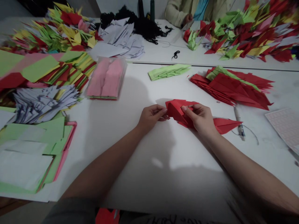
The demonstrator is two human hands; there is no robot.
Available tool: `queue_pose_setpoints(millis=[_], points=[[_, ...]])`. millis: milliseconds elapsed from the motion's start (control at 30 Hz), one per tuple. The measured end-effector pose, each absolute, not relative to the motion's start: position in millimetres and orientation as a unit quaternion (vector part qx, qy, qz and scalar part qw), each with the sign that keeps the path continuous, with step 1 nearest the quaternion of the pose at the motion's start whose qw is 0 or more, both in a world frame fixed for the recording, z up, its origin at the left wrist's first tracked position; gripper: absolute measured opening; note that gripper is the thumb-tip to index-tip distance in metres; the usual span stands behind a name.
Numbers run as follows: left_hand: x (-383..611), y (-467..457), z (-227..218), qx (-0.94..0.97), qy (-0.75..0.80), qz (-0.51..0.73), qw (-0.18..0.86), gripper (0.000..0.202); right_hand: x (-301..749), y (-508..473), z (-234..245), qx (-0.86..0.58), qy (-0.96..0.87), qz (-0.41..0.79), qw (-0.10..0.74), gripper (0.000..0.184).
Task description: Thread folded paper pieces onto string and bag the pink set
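Paper: red folded paper (178,109) between the hands, long axis running left-right, tip (227,125) jutting past the right hand (198,119) | Hands: close together, both pinching it (left hand (151,117) at its left edge) | Nearer: right

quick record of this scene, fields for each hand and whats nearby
left hand: pinching a folded red paper piece
right hand: gripping the same piece
nearby: pile of folded red paper shapes; stack of folded pale green paper
surface: white table
across table: person in cream sleeves
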State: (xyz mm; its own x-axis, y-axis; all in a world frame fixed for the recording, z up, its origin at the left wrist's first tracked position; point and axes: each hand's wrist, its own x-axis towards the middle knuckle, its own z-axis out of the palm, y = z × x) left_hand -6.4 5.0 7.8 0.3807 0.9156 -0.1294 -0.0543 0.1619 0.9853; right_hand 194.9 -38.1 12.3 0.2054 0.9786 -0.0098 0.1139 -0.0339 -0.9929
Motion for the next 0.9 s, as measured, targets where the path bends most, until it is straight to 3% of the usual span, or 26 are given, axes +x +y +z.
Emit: queue_pose_setpoints(millis=[533, 667, 800, 900], points=[[-9, 6, 8, 0.522, 0.369, 0.374, 0.672, 0.025, 193, -40, 21, -0.563, -0.554, 0.367, 0.491, 0.025], [-12, 7, 4, 0.501, 0.307, 0.4, 0.703, 0.025, 195, -42, 24, -0.517, -0.683, 0.188, 0.481, 0.012], [-11, 6, 2, 0.564, 0.239, 0.406, 0.678, 0.039, 199, -46, 23, -0.385, -0.842, -0.047, 0.376, 0.014], [-10, 4, 2, 0.618, 0.199, 0.393, 0.651, 0.048, 199, -47, 20, -0.332, -0.876, -0.133, 0.324, 0.014]])
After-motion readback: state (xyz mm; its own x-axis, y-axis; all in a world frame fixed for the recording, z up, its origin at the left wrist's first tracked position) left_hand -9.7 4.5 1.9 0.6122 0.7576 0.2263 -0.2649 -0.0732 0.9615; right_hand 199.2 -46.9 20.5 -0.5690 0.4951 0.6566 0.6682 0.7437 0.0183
